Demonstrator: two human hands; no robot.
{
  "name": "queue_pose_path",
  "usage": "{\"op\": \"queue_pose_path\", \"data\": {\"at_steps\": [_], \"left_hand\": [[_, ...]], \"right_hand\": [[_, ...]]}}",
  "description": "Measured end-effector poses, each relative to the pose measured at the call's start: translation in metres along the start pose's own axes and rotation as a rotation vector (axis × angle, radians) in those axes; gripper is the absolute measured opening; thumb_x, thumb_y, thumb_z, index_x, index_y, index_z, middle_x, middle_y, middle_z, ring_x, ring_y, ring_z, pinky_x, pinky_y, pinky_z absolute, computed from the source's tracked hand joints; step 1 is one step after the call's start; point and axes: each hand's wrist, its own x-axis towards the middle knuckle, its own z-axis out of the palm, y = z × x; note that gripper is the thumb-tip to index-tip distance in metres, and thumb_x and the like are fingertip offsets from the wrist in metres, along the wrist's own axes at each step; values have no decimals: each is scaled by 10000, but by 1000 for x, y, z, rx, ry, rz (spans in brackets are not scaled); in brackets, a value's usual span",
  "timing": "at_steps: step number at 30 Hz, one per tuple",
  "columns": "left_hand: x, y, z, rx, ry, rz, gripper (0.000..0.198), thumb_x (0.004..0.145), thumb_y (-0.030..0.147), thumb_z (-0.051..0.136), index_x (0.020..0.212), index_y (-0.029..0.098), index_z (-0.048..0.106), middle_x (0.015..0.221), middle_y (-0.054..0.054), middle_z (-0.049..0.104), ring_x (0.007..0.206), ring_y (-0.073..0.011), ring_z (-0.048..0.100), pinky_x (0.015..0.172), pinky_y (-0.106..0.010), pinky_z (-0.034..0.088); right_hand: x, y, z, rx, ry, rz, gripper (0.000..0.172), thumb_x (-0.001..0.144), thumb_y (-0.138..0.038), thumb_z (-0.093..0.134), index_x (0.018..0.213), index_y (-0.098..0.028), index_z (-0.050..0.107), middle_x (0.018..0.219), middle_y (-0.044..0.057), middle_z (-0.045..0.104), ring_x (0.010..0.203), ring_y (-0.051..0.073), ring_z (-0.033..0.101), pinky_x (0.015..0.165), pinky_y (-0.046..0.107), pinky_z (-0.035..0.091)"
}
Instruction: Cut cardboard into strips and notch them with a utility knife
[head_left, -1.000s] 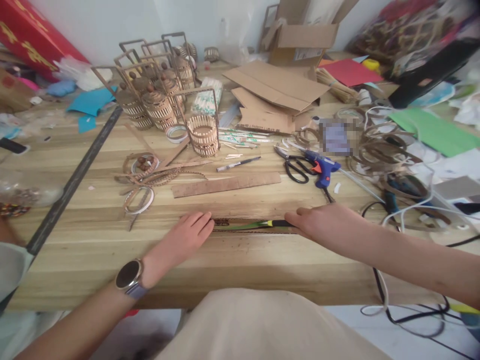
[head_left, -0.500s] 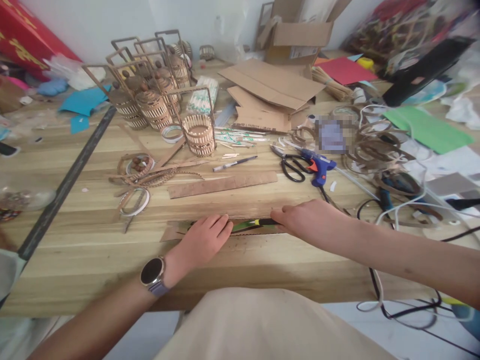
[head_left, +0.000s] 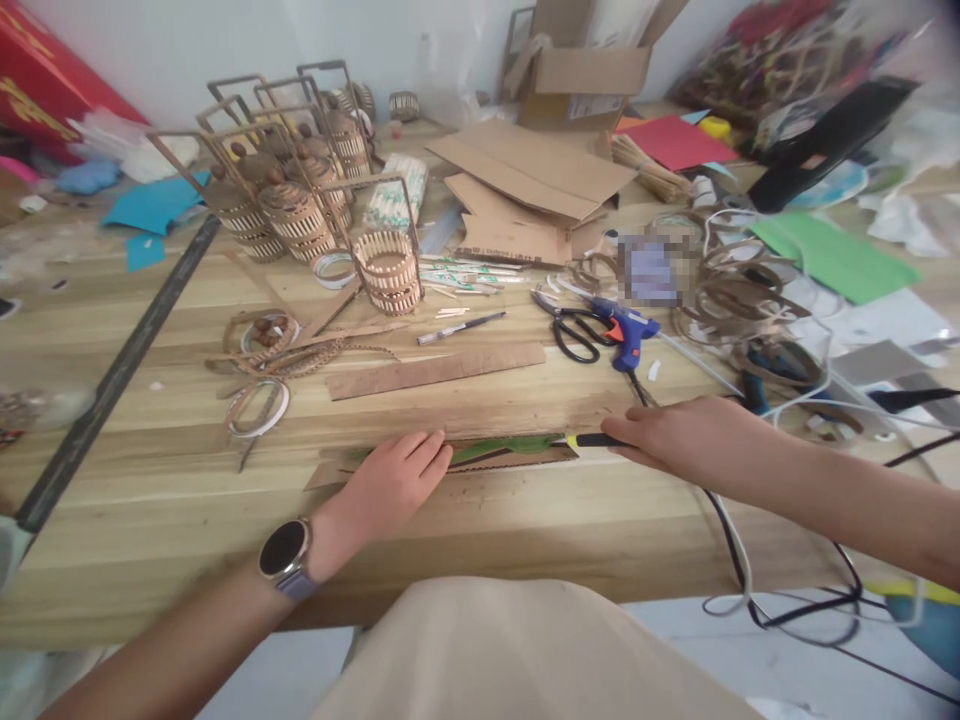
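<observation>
My right hand (head_left: 645, 435) is closed round the black-and-yellow handle of a craft knife (head_left: 592, 440). Its tip touches the right end of a narrow green strip (head_left: 499, 448), which lies along a brown cardboard strip (head_left: 544, 457). Flat on the left part of these strips rests my left hand (head_left: 401, 475), fingers stretched forward and covering part of them. Behind my hands lies another cardboard strip (head_left: 439, 372).
A blue glue gun (head_left: 630, 328) and black-handled scissors (head_left: 576, 338) lie behind my right hand. Several small slatted baskets (head_left: 386, 270) stand at the back left, near a pen (head_left: 461, 328). Cardboard sheets (head_left: 532, 170) and cables (head_left: 731, 540) occupy the right side.
My right hand has drawn the knife rightward along the green strip to its end. My left hand still presses on the strips. The whole view has shifted slightly.
</observation>
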Motion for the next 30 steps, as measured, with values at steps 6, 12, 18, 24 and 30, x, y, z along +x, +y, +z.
{"op": "queue_pose_path", "data": {"at_steps": [6,12,18,24,30], "left_hand": [[-2,1,1,5,-21,-39,265,983,95,430,1148,79,637,1200,-177,676,1037,-257,619,844,-372,501],[8,9,1,-3,-59,-24,326,946,62,445,1235,79,594,1240,-177,653,1056,-261,603,853,-373,498],[6,6,1,-40,-77,-19,375,931,36,398,1250,78,591,1224,-172,653,1049,-254,584,865,-382,512],[9,7,2,-29,-64,-4,368,926,27,412,1235,78,604,1221,-153,662,1022,-246,591,811,-349,530],[-1,2,4,-46,-48,-4,340,927,14,436,1213,71,611,1205,-162,665,1023,-244,594,851,-364,515]], "right_hand": [[1,-8,2,-50,74,-28,175,958,-159,414,971,-213,580,767,32,680,590,172,657,467,298,163],[-1,-4,3,-48,51,-12,177,988,-209,413,990,-214,590,786,34,690,616,190,667,476,285,170],[-10,8,11,16,74,-14,195,996,-329,438,964,-236,606,749,26,698,599,191,664,479,272,179],[-11,9,15,-13,81,-22,262,1013,-350,388,1001,-235,624,767,35,708,593,199,666,474,275,171],[-25,24,40,87,173,52,297,989,-431,413,980,-285,672,742,24,703,545,186,616,491,287,286]]}}
